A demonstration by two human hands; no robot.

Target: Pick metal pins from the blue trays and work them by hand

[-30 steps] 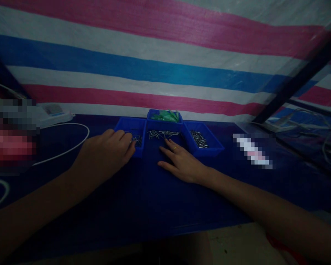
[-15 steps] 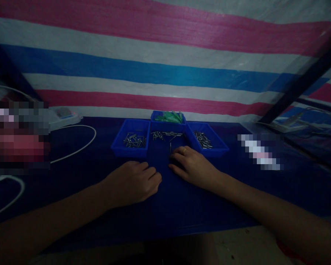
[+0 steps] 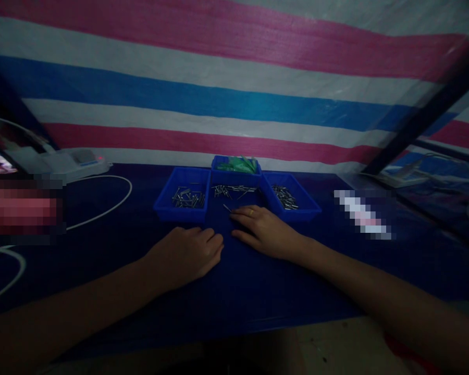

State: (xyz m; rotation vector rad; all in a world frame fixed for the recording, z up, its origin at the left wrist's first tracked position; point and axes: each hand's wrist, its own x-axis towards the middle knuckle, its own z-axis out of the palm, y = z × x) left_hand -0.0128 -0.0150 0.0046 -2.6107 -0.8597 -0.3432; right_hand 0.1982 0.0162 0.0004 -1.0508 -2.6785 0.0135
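Note:
My right hand (image 3: pixel 263 232) rests low over the blue table (image 3: pixel 234 302), a ring on one finger. A thin metal pin (image 3: pixel 226 207) sticks out leftward from its fingertips, which appear closed on its near end. My left hand (image 3: pixel 187 255) lies to the left with fingers curled under; whatever they hold, if anything, is hidden. Beyond the hands, loose metal pins (image 3: pixel 236 189) lie in a row on the table. A left blue bin (image 3: pixel 182 214) and a right blue bin (image 3: pixel 303 212) each contain several similar pins.
A rear blue bin (image 3: pixel 236 178) contains green plastic material (image 3: pixel 242 165). To the left are a white device with a small display (image 3: pixel 82 162), a white cable (image 3: pixel 128 187) and a blurred-out reddish area. Striped sheeting (image 3: pixel 234 104) hangs behind the table.
The pin at my right fingertips has swung from pointing away to pointing left. My right hand has shifted slightly left; the whole view has also drifted slightly. My left hand keeps its curled pose.

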